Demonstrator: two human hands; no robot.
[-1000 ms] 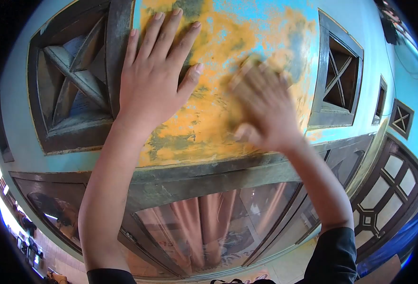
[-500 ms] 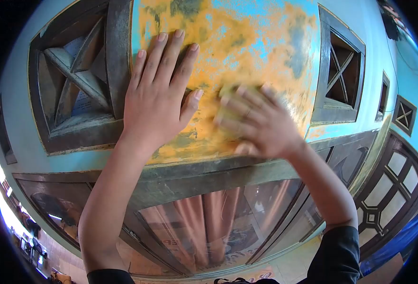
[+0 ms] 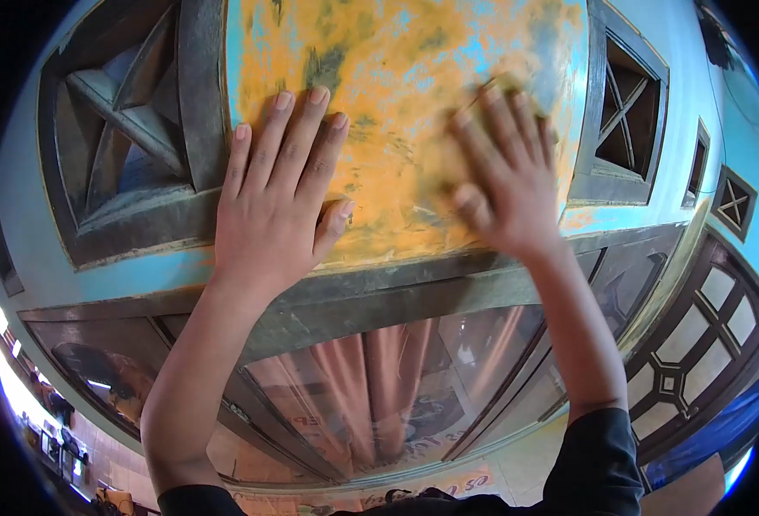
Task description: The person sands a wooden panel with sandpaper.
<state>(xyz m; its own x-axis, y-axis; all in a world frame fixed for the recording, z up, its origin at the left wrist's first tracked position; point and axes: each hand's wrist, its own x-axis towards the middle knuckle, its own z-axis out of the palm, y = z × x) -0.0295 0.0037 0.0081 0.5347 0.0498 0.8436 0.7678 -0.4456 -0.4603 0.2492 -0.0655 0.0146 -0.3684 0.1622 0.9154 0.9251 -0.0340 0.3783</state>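
My left hand (image 3: 272, 206) lies flat against a wall panel (image 3: 388, 112) of patchy orange over turquoise, with dark smudges. Its fingers are spread and nothing shows in them. Farther right on the same panel, my right hand (image 3: 517, 172) presses with its fingers stretched upward. Under those fingers shows the edge of a yellowish, pad-like thing (image 3: 507, 80); blur and the hand hide most of it, so its kind cannot be made out.
Wooden window frames with crossed bars, one left (image 3: 121, 129) and one right (image 3: 627, 112), flank the panel. A dark wooden beam (image 3: 396, 297) runs below, above glass with pinkish curtains (image 3: 371, 387). A panelled door (image 3: 697, 335) and blue sheeting (image 3: 715, 439) are at right.
My right hand has moved up and to the right across the panel, with the yellowish thing under it. My left hand stays flat, appearing slightly lower as the view shifted.
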